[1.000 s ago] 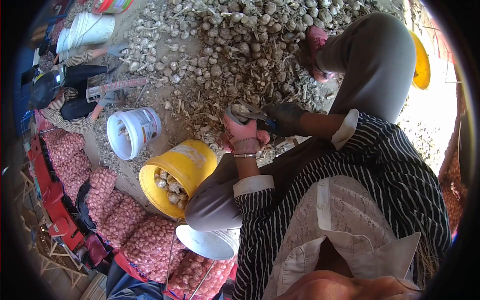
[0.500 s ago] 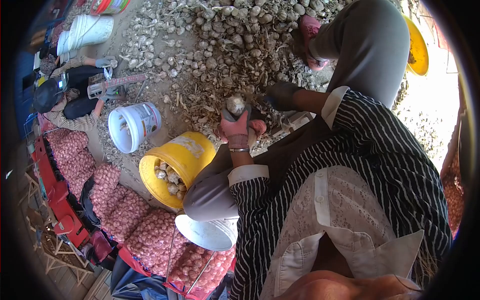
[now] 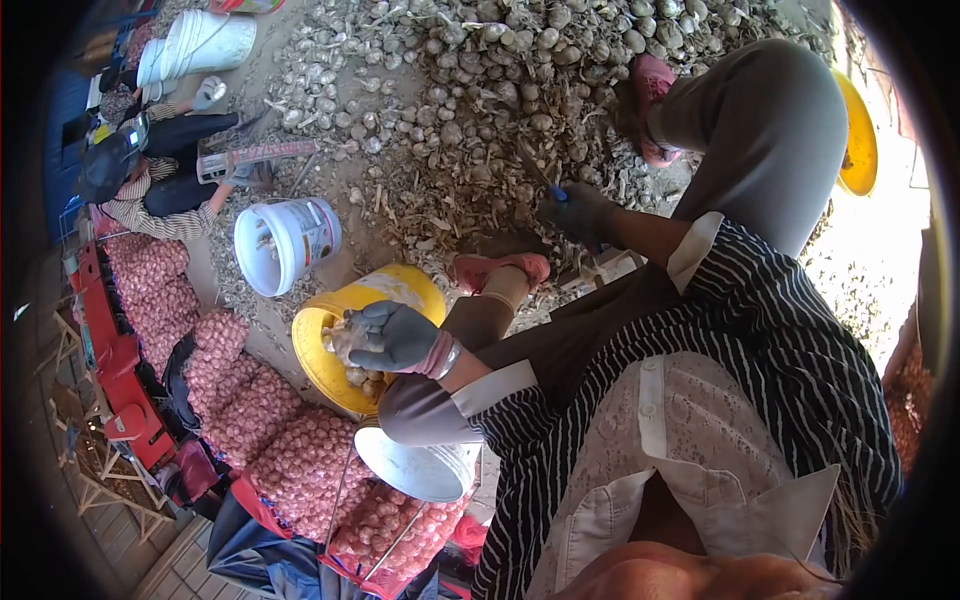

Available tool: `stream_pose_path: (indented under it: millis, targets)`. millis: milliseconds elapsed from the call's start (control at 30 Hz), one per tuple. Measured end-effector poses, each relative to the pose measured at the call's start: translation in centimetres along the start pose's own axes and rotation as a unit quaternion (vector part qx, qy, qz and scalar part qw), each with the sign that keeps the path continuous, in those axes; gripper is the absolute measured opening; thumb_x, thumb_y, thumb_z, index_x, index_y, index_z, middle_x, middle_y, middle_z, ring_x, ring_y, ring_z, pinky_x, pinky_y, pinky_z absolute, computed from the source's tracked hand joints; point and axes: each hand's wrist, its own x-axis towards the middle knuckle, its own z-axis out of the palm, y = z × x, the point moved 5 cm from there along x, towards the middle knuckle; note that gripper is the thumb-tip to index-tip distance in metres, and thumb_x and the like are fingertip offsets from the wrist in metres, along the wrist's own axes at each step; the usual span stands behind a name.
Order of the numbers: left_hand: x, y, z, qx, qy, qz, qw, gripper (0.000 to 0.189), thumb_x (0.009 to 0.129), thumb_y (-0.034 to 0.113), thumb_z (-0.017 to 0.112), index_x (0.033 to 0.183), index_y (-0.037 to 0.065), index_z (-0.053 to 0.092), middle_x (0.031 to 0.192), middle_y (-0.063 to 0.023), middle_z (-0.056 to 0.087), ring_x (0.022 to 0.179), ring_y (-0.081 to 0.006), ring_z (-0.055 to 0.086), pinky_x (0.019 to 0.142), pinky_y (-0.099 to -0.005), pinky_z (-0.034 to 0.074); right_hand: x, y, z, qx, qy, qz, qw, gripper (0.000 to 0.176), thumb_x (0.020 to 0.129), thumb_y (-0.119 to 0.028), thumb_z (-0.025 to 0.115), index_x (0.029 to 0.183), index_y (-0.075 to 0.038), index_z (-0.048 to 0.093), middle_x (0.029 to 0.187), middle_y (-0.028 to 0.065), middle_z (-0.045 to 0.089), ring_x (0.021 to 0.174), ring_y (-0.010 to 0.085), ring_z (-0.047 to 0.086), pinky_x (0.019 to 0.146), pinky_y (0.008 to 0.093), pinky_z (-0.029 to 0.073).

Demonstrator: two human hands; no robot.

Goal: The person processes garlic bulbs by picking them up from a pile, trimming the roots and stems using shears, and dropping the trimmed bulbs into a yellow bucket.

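A: Gripping what in the left hand (image 3: 392,335)?

B: Clasping a garlic bulb (image 3: 338,338), curling gloved fingers tight around it, at centre-left of the frame.

A: Hovering over anything?

B: Hanging right above the mouth of the yellow bucket (image 3: 405,290), over more bulbs lying inside.

A: And in the right hand (image 3: 580,212)?

B: Clenching a blue-handled blade (image 3: 537,170), just above centre, pointing up-left into the garlic heap (image 3: 500,60) spreading across the top of the frame.

A: Resting near that hand?

B: Noticing a pink sandal (image 3: 500,268) just below it, sitting on a foot, between the right hand and the yellow bucket.

A: Standing around the yellow bucket?

B: Seeing a white bucket (image 3: 290,240) leaning at its upper left, close by, holding a few bulbs. Seeing a second white bucket (image 3: 415,470) directly below, tucking partly under the bent grey knee.

A: Farther out?

B: Spotting pink mesh sacks of garlic (image 3: 290,460) piling along the lower left, lying beside red crates (image 3: 105,350) at the left edge. Catching a co-worker (image 3: 150,185) in striped sleeves sitting at upper left, well apart, beside the heap's edge. Glimpsing another yellow bucket (image 3: 860,140) peeking out behind the raised knee at upper right.
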Motion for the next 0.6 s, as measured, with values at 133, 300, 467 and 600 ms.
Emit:
stream_pose_path:
  millis: [133, 300, 467, 600]
  targets:
    - [1.8, -3.5, -3.8, 0.104, -0.098, -0.189, 0.972, 0.021, 0.090, 0.020, 0.058, 0.104, 0.005, 0.056, 0.099, -0.0064, 0.060, 0.095, -0.0198, 0.058, 0.085, -0.0309, 0.048, 2.4, 1.1, 1.7, 0.233, -0.072, 0.084, 0.966, 0.033, 0.086, -0.037, 0.062, 0.093, -0.005, 0.064, 0.083, 0.0085, 0.066, 0.074, 0.0192, 0.064, 0.065, 0.0343, 0.051]
    - [-0.7, -14.7, -5.4, 0.298, 0.057, -0.290, 0.908, 0.039, 0.086, 0.015, 0.060, 0.123, 0.008, 0.049, 0.115, -0.0100, 0.055, 0.104, -0.0256, 0.055, 0.092, -0.0404, 0.048, 2.0, 0.1, 1.6, 0.364, -0.023, 0.055, 0.930, 0.035, 0.085, -0.037, 0.064, 0.088, -0.001, 0.063, 0.078, 0.0110, 0.065, 0.067, 0.0207, 0.064, 0.062, 0.0358, 0.052]
    - [1.2, -26.8, 1.6, 0.684, -0.327, -0.170, 0.629, 0.051, 0.083, 0.003, 0.060, 0.132, 0.006, 0.047, 0.128, -0.0120, 0.051, 0.112, -0.0268, 0.054, 0.095, -0.0366, 0.045, 2.3, -1.2, 0.4, 0.444, 0.017, 0.007, 0.896, 0.028, 0.088, -0.030, 0.063, 0.088, -0.002, 0.061, 0.078, 0.0070, 0.063, 0.065, 0.0175, 0.061, 0.060, 0.0325, 0.049]
    - [1.7, -34.4, 5.2, 0.748, -0.435, -0.153, 0.478, 0.057, 0.083, 0.013, 0.062, 0.135, 0.006, 0.042, 0.138, -0.0151, 0.043, 0.116, -0.0288, 0.053, 0.096, -0.0364, 0.045, 3.1, -1.2, -0.9, 0.454, 0.063, 0.025, 0.888, 0.026, 0.088, -0.028, 0.064, 0.092, -0.003, 0.060, 0.078, 0.0046, 0.062, 0.064, 0.0147, 0.058, 0.060, 0.0310, 0.047]
